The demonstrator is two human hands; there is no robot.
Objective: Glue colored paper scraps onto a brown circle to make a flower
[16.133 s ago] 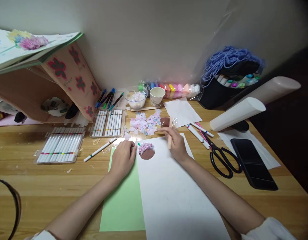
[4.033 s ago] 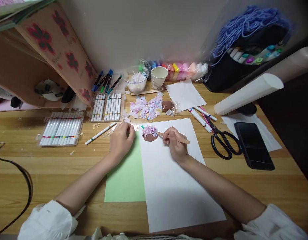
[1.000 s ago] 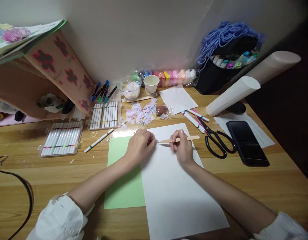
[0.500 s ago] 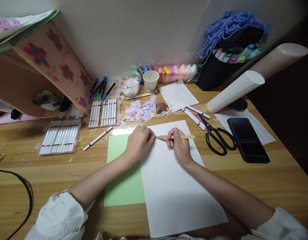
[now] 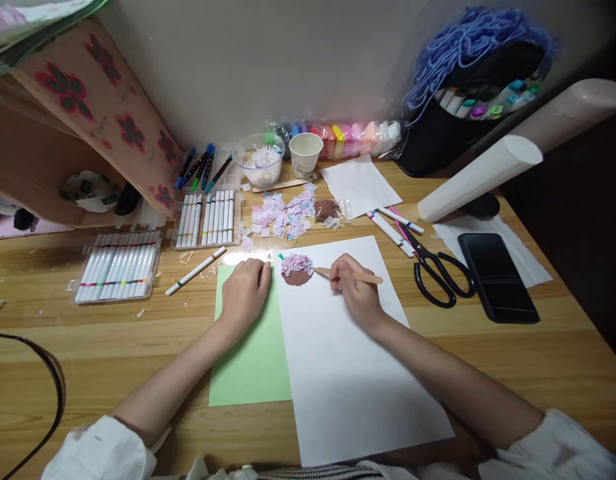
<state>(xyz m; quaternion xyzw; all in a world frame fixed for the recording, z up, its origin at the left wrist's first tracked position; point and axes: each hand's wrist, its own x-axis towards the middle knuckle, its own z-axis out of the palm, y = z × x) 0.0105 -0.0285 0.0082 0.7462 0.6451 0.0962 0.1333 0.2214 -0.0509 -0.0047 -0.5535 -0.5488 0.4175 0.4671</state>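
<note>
A white paper sheet (image 5: 348,360) lies in front of me, partly over a green sheet (image 5: 248,360). Near the white sheet's top left corner sits a brown clay disc (image 5: 298,276) topped with pink and blue paper scraps (image 5: 296,263). My right hand (image 5: 353,293) grips a wooden stick (image 5: 371,278), whose tip points at the disc's right edge. My left hand (image 5: 245,293) rests curled on the green sheet just left of the disc, holding nothing that I can see.
A pile of paper scraps (image 5: 283,217) lies beyond the sheets. Marker cases (image 5: 208,220) (image 5: 115,267), a loose marker (image 5: 195,271), a bowl (image 5: 261,167), a paper cup (image 5: 305,152), scissors (image 5: 433,270), a phone (image 5: 495,277) and rolled paper (image 5: 481,177) surround them.
My left hand has drawn back to the left off the clay disc, which now shows again. My right hand still holds the stick and has lowered slightly.
</note>
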